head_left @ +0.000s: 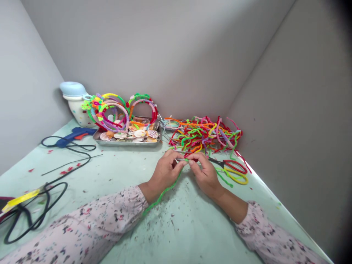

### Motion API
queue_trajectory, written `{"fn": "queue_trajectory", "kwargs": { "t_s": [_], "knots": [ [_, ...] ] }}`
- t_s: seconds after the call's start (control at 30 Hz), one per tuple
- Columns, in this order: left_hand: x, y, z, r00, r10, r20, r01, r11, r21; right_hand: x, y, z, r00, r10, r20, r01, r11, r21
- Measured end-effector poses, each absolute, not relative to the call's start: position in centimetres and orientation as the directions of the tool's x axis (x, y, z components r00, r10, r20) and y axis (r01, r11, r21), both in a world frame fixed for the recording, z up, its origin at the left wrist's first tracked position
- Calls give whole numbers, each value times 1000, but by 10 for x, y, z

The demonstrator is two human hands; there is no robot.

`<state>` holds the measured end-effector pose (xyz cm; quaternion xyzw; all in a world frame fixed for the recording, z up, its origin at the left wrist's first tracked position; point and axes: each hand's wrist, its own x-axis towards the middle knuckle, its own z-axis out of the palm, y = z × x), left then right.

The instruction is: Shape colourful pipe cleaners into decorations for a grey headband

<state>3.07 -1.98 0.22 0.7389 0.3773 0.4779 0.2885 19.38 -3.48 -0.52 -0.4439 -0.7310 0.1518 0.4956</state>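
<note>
My left hand and my right hand meet above the middle of the table, fingertips almost touching. Between them is a thin band, its middle wrapped in red and green fuzzy stem. A long green pipe cleaner trails from the pinched fingers of my left hand down past the wrist. The right thumb and forefinger close on the red-wrapped part of the band. Most of the band is hidden behind my fingers. Scissors with red and yellow handles lie just right of my right hand.
Wrapped headbands stand in a metal tray of seashells. A tangled heap of pipe cleaners lies at the back right. At left are a blue glue gun, black cable and a white cup with a blue lid.
</note>
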Motion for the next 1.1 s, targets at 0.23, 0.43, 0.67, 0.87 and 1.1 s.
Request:
{"fn": "queue_trajectory", "kwargs": {
  "t_s": [0.23, 0.43, 0.67, 0.87, 1.1],
  "knots": [
    [31, -21, 1, 227, 842, 490, 282, -538, 794, 193, -35, -6, -102, 809, 579, 483, 550, -682],
    [31, -22, 3, 221, 824, 521, 293, -566, 771, 194, -35, -7, -114, 812, 572, 486, 548, -681],
    [30, -21, 4, 224, 804, 551, 308, -594, 743, 194, -35, -7, -124, 810, 573, 479, 554, -680],
    [31, -21, 2, 220, 815, 537, 318, -580, 750, 194, -36, -8, -108, 827, 552, 476, 531, -702],
    [31, -21, 1, 214, 804, 555, 317, -595, 739, 194, -35, -7, -106, 817, 567, 471, 544, -695]
  ]
}}
